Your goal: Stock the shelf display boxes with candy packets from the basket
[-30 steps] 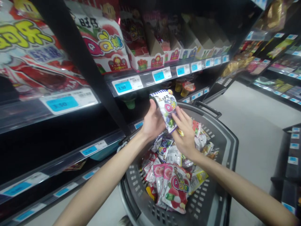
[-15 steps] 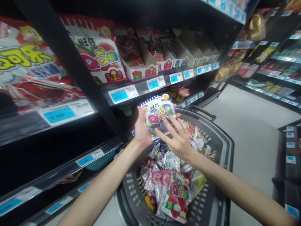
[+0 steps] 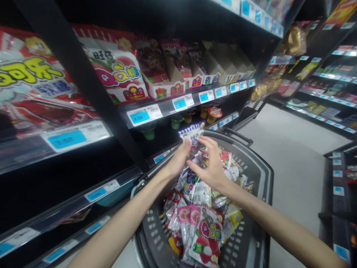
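Observation:
Above the basket, my left hand (image 3: 180, 158) is closed on a blue-and-white gummy candy packet (image 3: 193, 134), its thumb on the front. The packet is tilted, and only its striped upper part shows; the rest is hidden behind my hands. Close on the right, my right hand (image 3: 210, 165) has its fingers curved and its thumb spread apart, the fingertips at the packet's edge. Whether they touch it, I cannot tell. Below both hands, a grey shopping basket (image 3: 241, 238) holds a heap of candy packets, with a red-and-white lychee gummy packet (image 3: 208, 236) on top at the near side.
On the left, a dark shelf carries large candy bags (image 3: 41, 82) and open cardboard display boxes (image 3: 167, 89), with price labels (image 3: 145, 115) along its edge. Small jelly cups (image 3: 214, 113) stand one shelf lower. Pale floor (image 3: 295, 141) and further shelves lie to the right.
The candy packet has tilted and dropped slightly, so its front shows less. My right hand has come off its front to the right edge, fingers now curved.

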`<action>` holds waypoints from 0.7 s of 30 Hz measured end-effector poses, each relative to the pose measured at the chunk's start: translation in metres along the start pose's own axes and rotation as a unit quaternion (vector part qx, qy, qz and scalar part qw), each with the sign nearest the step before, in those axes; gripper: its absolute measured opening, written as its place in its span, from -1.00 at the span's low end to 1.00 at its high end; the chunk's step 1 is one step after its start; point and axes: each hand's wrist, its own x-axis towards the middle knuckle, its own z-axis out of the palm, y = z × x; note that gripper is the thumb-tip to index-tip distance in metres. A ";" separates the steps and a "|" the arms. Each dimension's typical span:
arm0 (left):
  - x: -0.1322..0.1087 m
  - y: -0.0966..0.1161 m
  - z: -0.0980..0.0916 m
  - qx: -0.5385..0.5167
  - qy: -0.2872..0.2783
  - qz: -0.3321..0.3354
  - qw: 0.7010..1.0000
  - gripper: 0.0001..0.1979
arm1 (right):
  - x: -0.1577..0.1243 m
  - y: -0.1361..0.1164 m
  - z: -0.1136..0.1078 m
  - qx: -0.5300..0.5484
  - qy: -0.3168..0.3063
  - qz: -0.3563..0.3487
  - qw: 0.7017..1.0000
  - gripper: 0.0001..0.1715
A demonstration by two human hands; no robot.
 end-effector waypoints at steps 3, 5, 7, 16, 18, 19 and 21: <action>-0.001 -0.002 -0.005 0.159 -0.061 0.043 0.984 -0.23 | 0.000 0.002 0.002 0.058 0.019 0.104 0.993 -0.03; -0.002 0.000 -0.009 0.224 -0.088 0.079 0.968 -0.24 | 0.000 0.005 0.003 0.082 0.010 0.134 0.988 0.05; -0.001 0.002 -0.012 0.255 -0.104 0.115 0.954 -0.25 | 0.000 0.008 0.006 0.115 0.003 0.165 0.980 0.12; 0.001 0.005 -0.012 0.368 -0.151 0.239 0.886 -0.42 | 0.001 0.011 0.015 0.255 0.013 0.219 0.941 -0.01; 0.003 0.008 -0.011 0.425 -0.153 0.281 0.847 -0.44 | 0.004 0.010 0.011 0.251 0.029 0.210 0.944 -0.05; 0.005 0.009 -0.011 0.451 -0.150 0.300 0.828 -0.45 | 0.007 0.010 0.009 0.251 0.037 0.210 0.944 -0.04; 0.007 0.014 -0.012 0.493 -0.139 0.327 0.794 -0.45 | 0.013 0.014 0.004 0.251 0.052 0.212 0.943 -0.02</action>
